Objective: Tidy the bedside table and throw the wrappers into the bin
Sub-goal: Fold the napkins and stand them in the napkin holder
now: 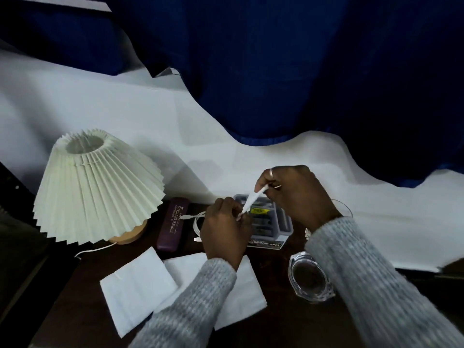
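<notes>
Both hands hold a narrow white paper strip (pixel 251 201) stretched between them above the dark bedside table (pixel 82 310). My left hand (pixel 224 232) pinches its lower end. My right hand (pixel 293 194) pinches the upper end, higher and to the right. Two white tissues lie flat on the table: one (pixel 136 288) at the front left, another (pixel 241 295) partly under my left sleeve. A white charging cable (pixel 197 223) is coiled beside the left hand.
A pleated white lamp (pixel 98 189) stands at the left, its cord trailing forward. A maroon spectacle case (pixel 172 227) lies next to it. A clear plastic box (pixel 273 222) sits behind my hands. A glass ashtray (pixel 311 278) rests at the right. Blue curtain and white wall behind.
</notes>
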